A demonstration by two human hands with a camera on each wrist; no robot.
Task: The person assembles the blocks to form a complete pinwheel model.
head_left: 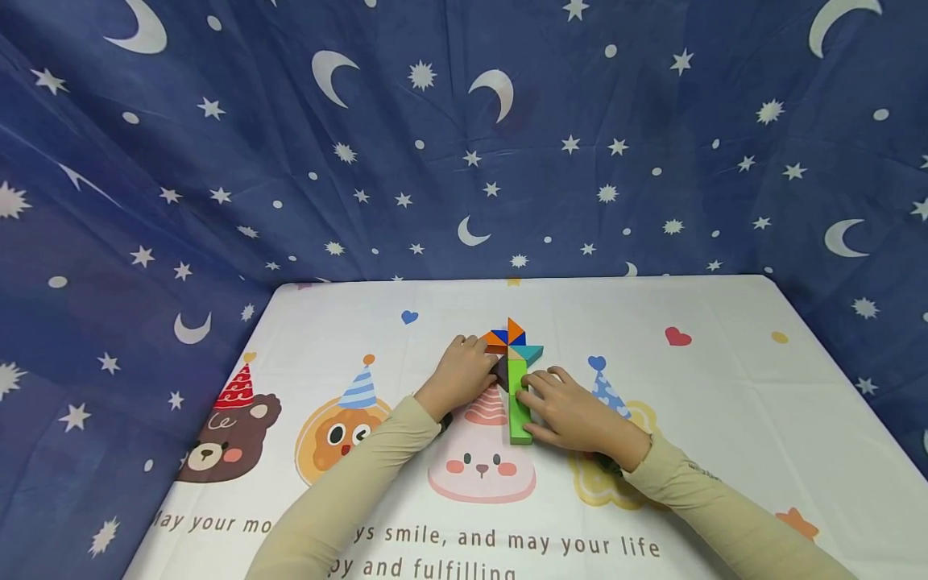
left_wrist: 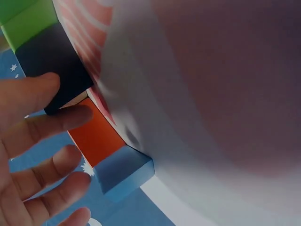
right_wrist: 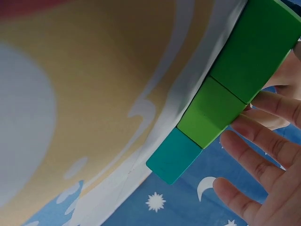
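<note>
Several coloured blocks lie together on the table like a pinwheel on a stem. Two green blocks (head_left: 519, 415), end to end, form the stem. Around its top sit orange (head_left: 515, 331), blue (head_left: 519, 339) and teal (head_left: 532, 353) triangular pieces. My left hand (head_left: 464, 370) is at the pinwheel's left side; in the left wrist view its thumb touches a dark block (left_wrist: 59, 61) and its index finger an orange block (left_wrist: 96, 134), with a blue block (left_wrist: 124, 172) beyond. My right hand (head_left: 573, 408) rests its extended fingertips along the green blocks' right side.
The white tablecloth (head_left: 714, 387) carries printed cartoon faces, hearts and lettering. Behind the table and at its left hangs a dark blue curtain (head_left: 435, 177) with moons and stars.
</note>
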